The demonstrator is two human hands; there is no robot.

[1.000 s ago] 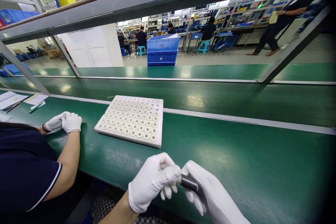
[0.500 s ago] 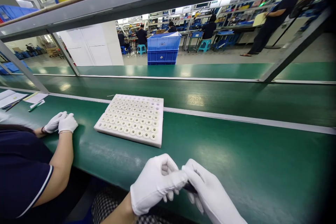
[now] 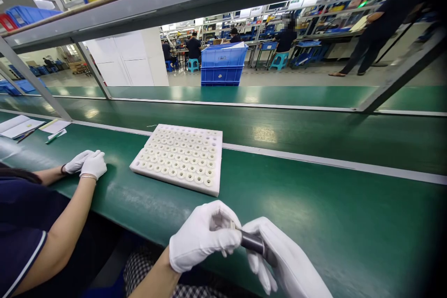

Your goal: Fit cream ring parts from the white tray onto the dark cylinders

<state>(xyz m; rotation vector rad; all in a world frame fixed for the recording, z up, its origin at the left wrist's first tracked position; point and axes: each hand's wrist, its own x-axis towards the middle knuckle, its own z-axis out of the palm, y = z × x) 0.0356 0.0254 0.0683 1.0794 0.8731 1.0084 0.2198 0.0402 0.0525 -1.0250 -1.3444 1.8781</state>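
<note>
Dark metal cylinder (image 3: 252, 242), short and stubby, held between both gloved hands at the near edge of the green worktop (image 3: 314, 205), just above its front lip. Left hand (image 3: 204, 237) curled into a loose fist over the cylinder's left end, fingers folded down around it, thumb side on top. Right hand (image 3: 282, 260) closed around the right end from below and behind, fingers wrapped under, so only the middle band of the cylinder shows in the gap between the two gloves. Both hands gripping, neither open.

Step in hand, as I judge it: working the cylinder with two hands, a twist, fit or check of an end piece; cannot tell which, left end is hidden inside the fist. Next move likely calls for steady counter-grip: one hand holding the body fixed, the other turning or pressing at the end, without letting it slip on glove fabric.

White tray (image 3: 179, 158) of small ring-shaped parts sits farther out and left on the worktop, well apart from the hands. Far left, a co-worker's gloved hands (image 3: 87, 164) rest together on the worktop. Blue crates (image 3: 222, 66) beyond the far belt.
</note>
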